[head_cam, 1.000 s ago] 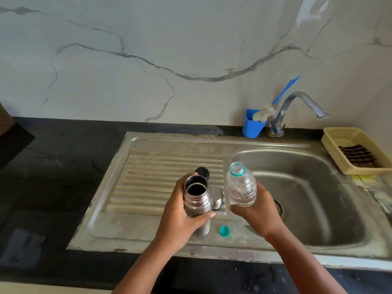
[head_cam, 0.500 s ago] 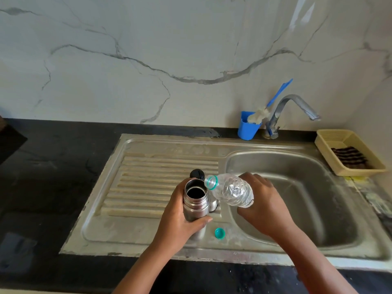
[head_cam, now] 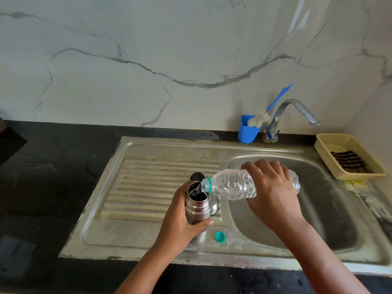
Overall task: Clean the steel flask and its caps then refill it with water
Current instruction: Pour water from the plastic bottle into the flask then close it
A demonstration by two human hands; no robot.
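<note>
1. Steel flask (head_cam: 197, 205) stands upright on the sink's (head_cam: 148, 247) ribbed drainboard, near its right end, mouth uncapped & facing up.
2. Left hand (head_cam: 180, 223) grips the flask body: fingers curled round the far/left side, thumb across the front below the neck rings.
3. Right hand (head_cam: 273, 194) holds a clear plastic bottle (head_cam: 232, 185) from above, fingers wrapped over its rear half; bottle base pokes out past the hand to the right.
4. Bottle lies almost horizontal, neck w/ teal ring pointing left, mouth right at the flask rim. A thin stream of water runs from it into the flask opening.
5. Water visible inside the bottle; level can't be judged.
6. Black cap (head_cam: 196, 176) sits on the drainboard just behind the flask, partly hidden by it.
7. Rounded steel cap (head_cam: 214, 205) sits just right of the flask, under the bottle, mostly hidden.
8. Teal bottle cap (head_cam: 220, 237) lies on the flat sink ledge in front-right of the flask, open side up, apart from both hands.
9. Basin is to the right, under the right hand & bottle base.
10. Tap (head_cam: 294, 109) at the back, spout swung right. Blue cup (head_cam: 248, 132) just left of it holds a brush (head_cam: 257, 120) w/ white bristles & blue handle.
11. Yellow basket (head_cam: 326, 145) on the counter right of the sink, a dark striped item inside.
</note>
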